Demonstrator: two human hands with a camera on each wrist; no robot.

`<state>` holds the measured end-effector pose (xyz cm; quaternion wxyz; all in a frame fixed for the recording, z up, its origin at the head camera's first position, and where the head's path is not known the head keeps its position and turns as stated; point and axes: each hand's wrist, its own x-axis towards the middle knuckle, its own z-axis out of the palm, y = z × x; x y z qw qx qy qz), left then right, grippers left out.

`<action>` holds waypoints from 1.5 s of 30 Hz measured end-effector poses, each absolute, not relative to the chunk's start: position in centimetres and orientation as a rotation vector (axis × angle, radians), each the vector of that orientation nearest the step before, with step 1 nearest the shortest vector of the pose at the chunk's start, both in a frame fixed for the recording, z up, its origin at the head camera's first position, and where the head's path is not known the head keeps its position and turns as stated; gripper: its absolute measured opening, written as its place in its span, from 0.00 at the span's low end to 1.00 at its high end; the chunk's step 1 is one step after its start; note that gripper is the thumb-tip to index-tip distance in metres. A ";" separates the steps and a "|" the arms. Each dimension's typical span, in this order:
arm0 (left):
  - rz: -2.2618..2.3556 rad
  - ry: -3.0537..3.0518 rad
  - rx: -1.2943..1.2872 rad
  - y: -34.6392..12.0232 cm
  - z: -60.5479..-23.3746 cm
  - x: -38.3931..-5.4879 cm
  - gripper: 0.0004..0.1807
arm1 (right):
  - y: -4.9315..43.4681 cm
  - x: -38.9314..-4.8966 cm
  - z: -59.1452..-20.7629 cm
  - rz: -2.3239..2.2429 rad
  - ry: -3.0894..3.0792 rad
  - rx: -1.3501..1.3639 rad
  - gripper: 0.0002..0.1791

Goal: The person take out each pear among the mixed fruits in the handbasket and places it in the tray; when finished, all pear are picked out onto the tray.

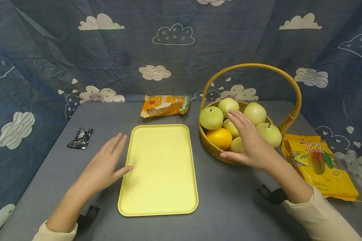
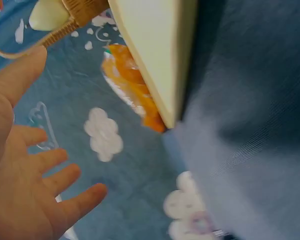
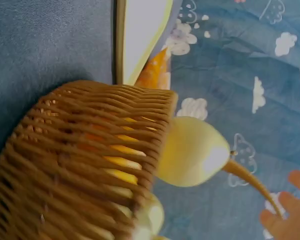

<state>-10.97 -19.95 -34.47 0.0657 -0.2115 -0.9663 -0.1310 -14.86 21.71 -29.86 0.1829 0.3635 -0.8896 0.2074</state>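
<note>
A dark blue cloth backdrop printed with white clouds (image 1: pixel 247 50) fills the top and both sides of the head view, and a grey cloth-covered table (image 1: pixel 166 229) spreads across the middle and bottom. Right of centre stands a tan woven wicker basket with a tall arched handle (image 1: pixel 207 146), loaded with fruit. A pale yellow rectangular tray with rounded corners (image 1: pixel 158 167) lies flat at the centre, with bare surface showing throughout. A bright yellow plastic bag with a mango picture (image 1: pixel 335 177) lies at the right edge of the table.

The right hand (image 1: pixel 251 142) is over the front of the basket, thumb and fingers spread wide – it grips nothing. Whether a fingertip brushes the fruit is hard to judge from this angle. The left hand (image 1: pixel 104 164) is at the tray's left edge, also holding nothing, its fingers extended and its thumb well apart from them.

A shiny orange food packet (image 1: pixel 166 106) lies beyond the tray, at upper centre. In the basket, several round pale green fruits (image 1: pixel 211 117) surround a smooth orange-yellow fruit (image 1: pixel 219 138) at the lower left of the pile. Smallest is a crinkled black wrapped packet (image 1: pixel 81 138), left of the tray.
</note>
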 end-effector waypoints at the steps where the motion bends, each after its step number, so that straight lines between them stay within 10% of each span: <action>1: -0.472 -2.930 -0.598 -20.1 -34.9 -11.1 0.50 | 21.6 -15.2 -30.0 0.627 -2.481 1.019 0.54; 25: -1.917 -2.762 -0.384 -22.5 -41.4 -12.5 0.42 | 19.2 -20.9 -34.1 1.070 -2.459 0.734 0.53; 45: -1.853 -2.781 -0.376 -22.6 -42.0 -12.7 0.35 | 18.3 -22.7 -35.0 1.230 -2.539 0.560 0.43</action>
